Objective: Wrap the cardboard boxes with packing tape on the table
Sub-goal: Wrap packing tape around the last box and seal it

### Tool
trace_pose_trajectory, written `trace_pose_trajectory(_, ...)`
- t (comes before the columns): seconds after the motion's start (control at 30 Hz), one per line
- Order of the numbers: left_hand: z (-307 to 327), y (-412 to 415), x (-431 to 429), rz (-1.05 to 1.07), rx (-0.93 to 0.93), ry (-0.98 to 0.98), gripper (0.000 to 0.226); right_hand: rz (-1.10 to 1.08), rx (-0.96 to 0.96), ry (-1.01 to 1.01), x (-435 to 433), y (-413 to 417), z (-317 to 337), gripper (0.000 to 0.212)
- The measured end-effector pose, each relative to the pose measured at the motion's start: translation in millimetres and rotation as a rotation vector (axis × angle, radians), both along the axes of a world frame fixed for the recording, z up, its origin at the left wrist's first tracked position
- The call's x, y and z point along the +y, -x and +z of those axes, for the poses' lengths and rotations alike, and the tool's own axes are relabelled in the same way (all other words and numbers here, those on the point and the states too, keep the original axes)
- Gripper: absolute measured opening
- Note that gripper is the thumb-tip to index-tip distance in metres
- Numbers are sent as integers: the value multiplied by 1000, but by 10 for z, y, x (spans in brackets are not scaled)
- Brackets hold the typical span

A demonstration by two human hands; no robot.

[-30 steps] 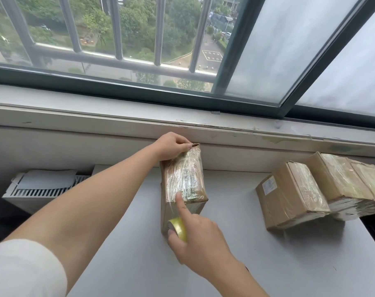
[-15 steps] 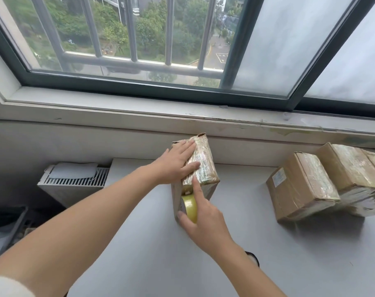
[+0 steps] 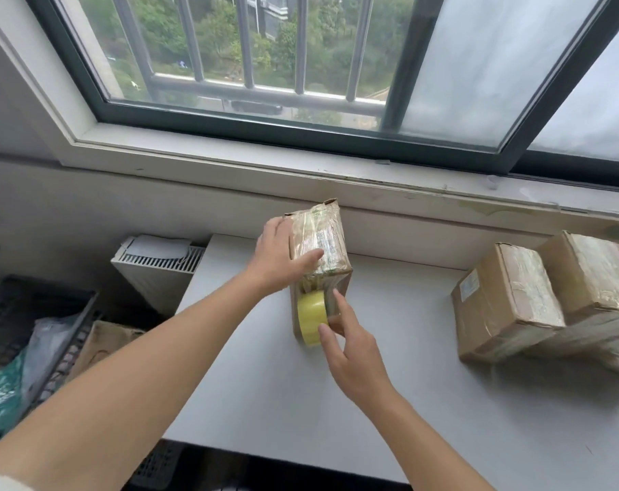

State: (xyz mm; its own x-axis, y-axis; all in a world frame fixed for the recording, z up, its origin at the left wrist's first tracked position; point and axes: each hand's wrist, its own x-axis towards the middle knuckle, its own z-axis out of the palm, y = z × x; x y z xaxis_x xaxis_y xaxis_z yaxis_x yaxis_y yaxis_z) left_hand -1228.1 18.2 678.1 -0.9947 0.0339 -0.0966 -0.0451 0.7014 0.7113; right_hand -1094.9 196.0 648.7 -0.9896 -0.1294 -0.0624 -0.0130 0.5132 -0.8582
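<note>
The cardboard box [image 3: 322,242] stands upright near the far edge of the tabletop [image 3: 265,402]. The left hand [image 3: 278,256] grasps its top. The right hand [image 3: 357,359] pinches the tape roll [image 3: 311,313] against the box's near face. Two wrapped boxes [image 3: 506,299] lie at the right edge.

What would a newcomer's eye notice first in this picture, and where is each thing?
The tall taped brown cardboard box stands upright on the grey table, its top gripped by the left hand. Against its near face the right hand holds a yellow roll of packing tape. Two more wrapped cardboard boxes lie at the right.
</note>
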Motion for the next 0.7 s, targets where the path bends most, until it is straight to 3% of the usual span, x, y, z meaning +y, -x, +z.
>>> trace_pose_trajectory(0.1, -77, -442, 56, 321, -16, -165, 57, -136, 114, 55, 239, -46, -61, 39)
trace_pose_trajectory(0.17, -181, -665, 92, 407, -119, -251, 51, -230, 69, -49, 511, -17, -196, 24)
trace_pose_trajectory(0.27, -207, -816, 198, 461, -278, -515, 66, -164, -207, -422, 954, 44, -528, 16)
trace_pose_trajectory(0.37, -156, -850, 313, 493, -280, -618, 63, -2, -412, -708, 1214, 17, -775, 13)
trace_pose_trajectory(0.5, -111, -860, 417, 552, -226, -667, 34, 163, -521, -870, 1304, -94, -933, 16)
trace_pose_trajectory(0.7, -105, -889, 516, 543, -178, -721, 14, 165, -526, -925, 1226, -213, -1088, 9)
